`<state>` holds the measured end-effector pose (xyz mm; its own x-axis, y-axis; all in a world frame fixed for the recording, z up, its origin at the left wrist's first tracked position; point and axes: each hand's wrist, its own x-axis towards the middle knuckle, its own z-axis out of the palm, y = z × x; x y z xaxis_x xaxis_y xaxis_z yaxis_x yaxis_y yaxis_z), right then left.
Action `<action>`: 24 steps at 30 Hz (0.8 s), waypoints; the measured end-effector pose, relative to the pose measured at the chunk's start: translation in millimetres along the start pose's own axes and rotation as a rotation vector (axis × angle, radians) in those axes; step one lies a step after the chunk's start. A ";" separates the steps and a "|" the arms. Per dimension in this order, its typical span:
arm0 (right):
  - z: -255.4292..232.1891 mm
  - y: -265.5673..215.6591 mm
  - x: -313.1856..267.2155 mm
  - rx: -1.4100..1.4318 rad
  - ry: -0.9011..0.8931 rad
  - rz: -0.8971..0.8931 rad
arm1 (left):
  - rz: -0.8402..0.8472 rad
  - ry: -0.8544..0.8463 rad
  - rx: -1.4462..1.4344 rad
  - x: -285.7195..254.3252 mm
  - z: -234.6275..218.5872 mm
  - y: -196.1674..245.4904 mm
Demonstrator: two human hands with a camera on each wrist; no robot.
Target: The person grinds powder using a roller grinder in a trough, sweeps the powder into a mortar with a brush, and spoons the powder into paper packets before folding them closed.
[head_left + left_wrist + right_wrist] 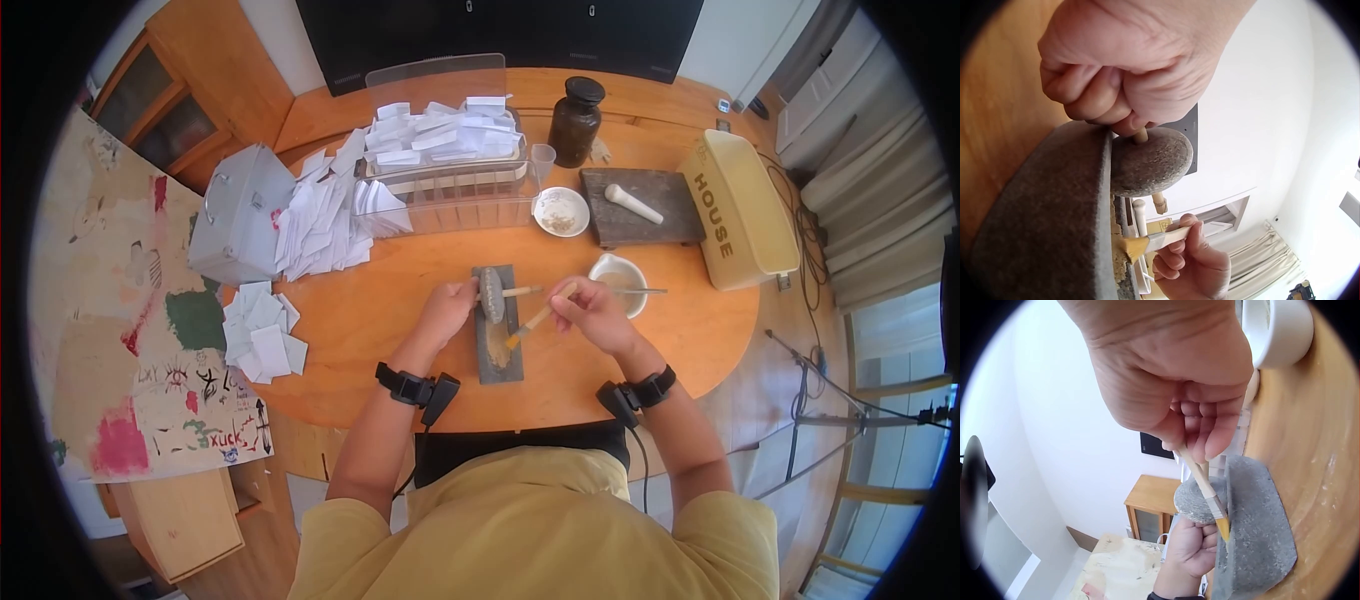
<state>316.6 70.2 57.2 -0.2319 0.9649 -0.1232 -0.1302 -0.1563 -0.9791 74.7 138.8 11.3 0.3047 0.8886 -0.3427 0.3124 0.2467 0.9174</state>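
A narrow grey stone grinding trough [500, 374] lies lengthwise before the person, tan powder along its inside. In it a stone grinding wheel [490, 293] stands on edge, with a wooden axle sticking out on both sides. My left hand [448, 310] grips the axle's left end, fingers curled round it. Between thumb and fingers, my right hand [598, 312] pinches a small flat brush [1163, 239] by its pale wooden handle. The brush's yellow bristles [1224, 529] reach down into the trough at the powder, on the near side of the wheel.
Just beyond the right hand stands a white mortar [638, 304] with a thin rod across it. Behind are a powder dish [561, 228], a white pestle [635, 204] on a dark board [602, 222], a brown jar [575, 130] and a yellow bin [740, 215]. Paper slips [325, 215] heap at left.
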 end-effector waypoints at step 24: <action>0.8 12.5 -6.8 0.066 0.249 -0.122 | -0.061 -0.015 -0.066 2.8 -1.3 -2.9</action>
<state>315.7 61.5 45.9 0.0320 0.9983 -0.0492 -0.2072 -0.0415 -0.9774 73.5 141.1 7.9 0.3006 0.8652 -0.4013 0.2715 0.3257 0.9057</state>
